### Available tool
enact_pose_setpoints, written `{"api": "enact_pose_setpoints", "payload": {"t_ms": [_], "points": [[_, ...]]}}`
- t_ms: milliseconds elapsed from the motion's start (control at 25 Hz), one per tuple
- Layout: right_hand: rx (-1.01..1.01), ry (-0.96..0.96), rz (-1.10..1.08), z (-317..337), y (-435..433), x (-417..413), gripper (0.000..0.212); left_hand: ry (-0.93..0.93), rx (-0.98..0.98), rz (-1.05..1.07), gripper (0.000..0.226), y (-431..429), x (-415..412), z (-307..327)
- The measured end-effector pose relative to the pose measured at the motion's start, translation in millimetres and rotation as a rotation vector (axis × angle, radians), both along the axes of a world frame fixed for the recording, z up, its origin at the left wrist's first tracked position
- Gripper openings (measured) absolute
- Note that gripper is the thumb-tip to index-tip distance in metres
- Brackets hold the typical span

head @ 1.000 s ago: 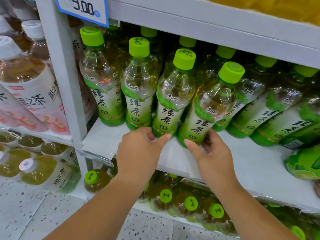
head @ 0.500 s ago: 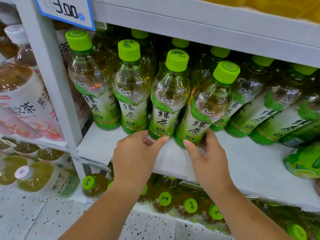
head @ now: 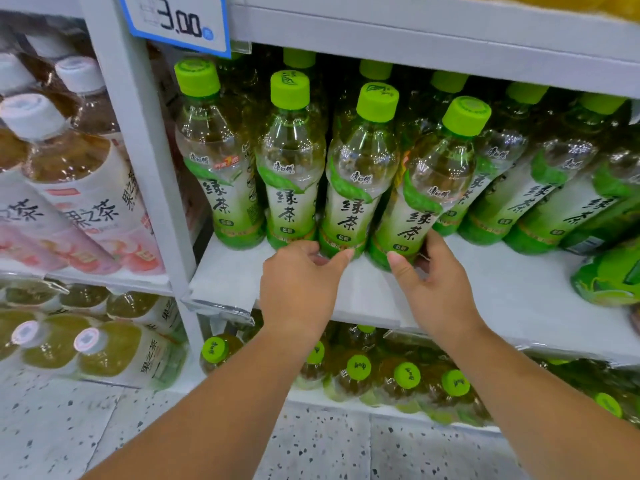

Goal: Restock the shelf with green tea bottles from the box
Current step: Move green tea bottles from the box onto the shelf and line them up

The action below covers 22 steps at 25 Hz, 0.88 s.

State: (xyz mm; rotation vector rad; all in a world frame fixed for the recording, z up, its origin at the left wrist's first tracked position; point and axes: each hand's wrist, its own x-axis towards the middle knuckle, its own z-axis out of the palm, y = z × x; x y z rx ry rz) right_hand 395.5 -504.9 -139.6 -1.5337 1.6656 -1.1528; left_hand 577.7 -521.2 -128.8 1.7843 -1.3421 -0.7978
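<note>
A front row of green tea bottles with green caps stands on the white shelf (head: 502, 299), and more rows stand behind it. My left hand (head: 301, 285) is at the base of the third green tea bottle (head: 356, 202), thumb on its front and fingers curled at its left side. My right hand (head: 436, 289) grips the base of the fourth green tea bottle (head: 426, 209), which leans to the right; the thumb is in front and the fingers are behind. The box is out of view.
A blue-edged price tag (head: 176, 22) hangs from the shelf above. Left of the grey upright (head: 138, 168) lie white-capped tea bottles (head: 76, 188). Green-capped bottles (head: 360, 368) fill the lower shelf. A green pack (head: 609, 278) lies at the right. Speckled floor (head: 311, 445) is below.
Both hands stay at the bases of the same two bottles. Only the view has shifted slightly.
</note>
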Motion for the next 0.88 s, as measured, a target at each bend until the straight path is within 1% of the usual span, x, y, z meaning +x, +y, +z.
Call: {"api": "enact_pose_setpoints", "payload": {"t_ms": [120, 160, 240, 320, 360, 400, 480, 560, 640, 800, 880], "points": [[0.085, -0.050, -0.078, 8, 6, 5, 0.046, 0.044, 0.080, -0.087, 0.036, -2, 7, 6], [0.114, -0.049, -0.103, 11, 8, 8, 0.046, 0.072, 0.107, -0.101, 0.032, -2, 8, 10], [0.175, 0.005, -0.134, 17, 14, 14, 0.042, 0.133, 0.177, -0.143, 0.007, -2, 12, 13], [0.274, 0.011, -0.198, 27, 23, 17, 0.039, 0.146, 0.250, -0.219, 0.043, 2, 15, 22], [0.333, -0.034, -0.234, 34, 29, 19, 0.039, 0.158, 0.283, -0.243, 0.054, 6, 17, 26], [0.384, -0.087, -0.260, 40, 35, 20, 0.040, 0.165, 0.310, -0.261, 0.058, 11, 20, 32], [0.448, -0.134, -0.262, 52, 50, 21, 0.041, 0.168, 0.351, -0.310, 0.057, 27, 24, 43], [0.504, -0.148, -0.250, 65, 73, 25, 0.047, 0.163, 0.401, -0.361, 0.054, 49, 32, 54], [0.568, -0.150, -0.235, 77, 101, 31, 0.051, 0.204, 0.447, -0.403, 0.052, 76, 39, 66], [0.656, -0.108, -0.209, 106, 167, 40, 0.055, 0.202, 0.438, -0.466, 0.040, 125, 46, 101], [0.669, -0.131, -0.234, 123, 204, 44, 0.057, 0.206, 0.434, -0.494, 0.039, 149, 48, 119]]}}
